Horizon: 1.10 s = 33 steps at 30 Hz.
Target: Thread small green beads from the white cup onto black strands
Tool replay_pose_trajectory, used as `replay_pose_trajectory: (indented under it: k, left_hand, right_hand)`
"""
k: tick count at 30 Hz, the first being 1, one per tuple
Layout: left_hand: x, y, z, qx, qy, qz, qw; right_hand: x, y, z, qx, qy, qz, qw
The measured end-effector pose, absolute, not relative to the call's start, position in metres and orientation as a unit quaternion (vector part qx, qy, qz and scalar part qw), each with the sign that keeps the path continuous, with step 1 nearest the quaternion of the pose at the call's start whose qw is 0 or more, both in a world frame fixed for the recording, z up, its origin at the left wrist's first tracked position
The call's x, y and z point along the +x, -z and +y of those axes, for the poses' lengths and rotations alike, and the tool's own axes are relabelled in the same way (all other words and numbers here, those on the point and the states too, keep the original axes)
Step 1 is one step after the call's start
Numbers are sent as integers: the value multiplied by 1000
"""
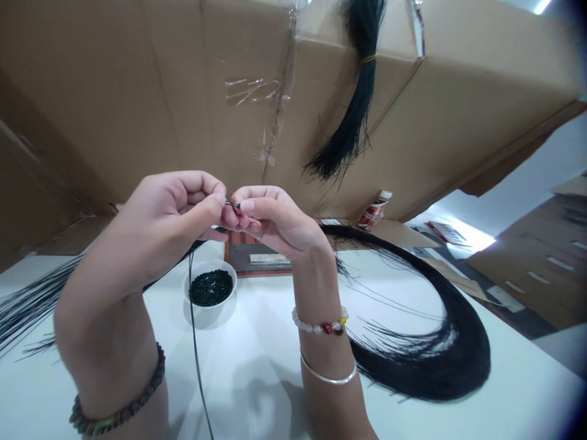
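Observation:
My left hand (183, 211) pinches a thin black strand (197, 354) between thumb and fingers. A long tail of it hangs below that hand, past the bowl, to the bottom edge. Its short tip points across to my right hand (275, 214), where thumb and forefinger are closed on a tiny dark green bead (238, 206). Strand tip and bead meet in the small gap between my hands; whether the strand passes through the bead I cannot tell. Below my hands stands a white bowl (233, 278) holding many small dark green beads.
A thick curved bundle of black strands (468, 360) lies right on the white table (257, 379); more strands (32, 305) spread left. A tied dark bundle (362, 98) hangs on the cardboard wall (192, 91). A white-capped bottle (373, 211) stands behind.

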<state>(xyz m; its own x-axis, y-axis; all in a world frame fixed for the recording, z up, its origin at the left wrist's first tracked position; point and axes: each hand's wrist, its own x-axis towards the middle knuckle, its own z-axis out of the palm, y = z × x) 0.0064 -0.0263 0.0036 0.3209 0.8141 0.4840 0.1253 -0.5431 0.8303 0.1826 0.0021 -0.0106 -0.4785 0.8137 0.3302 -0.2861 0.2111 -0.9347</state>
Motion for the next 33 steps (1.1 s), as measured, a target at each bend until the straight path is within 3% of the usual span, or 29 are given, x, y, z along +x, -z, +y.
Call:
replay_pose_trajectory:
  k: [22, 33]
  left_hand:
    - [19, -5, -31, 701, -525, 323, 358]
    - [14, -7, -31, 733, -475, 321, 366]
  right_hand:
    - [185, 12, 11, -118, -616, -625, 465]
    - [190, 10, 6, -168, -605, -648, 431]
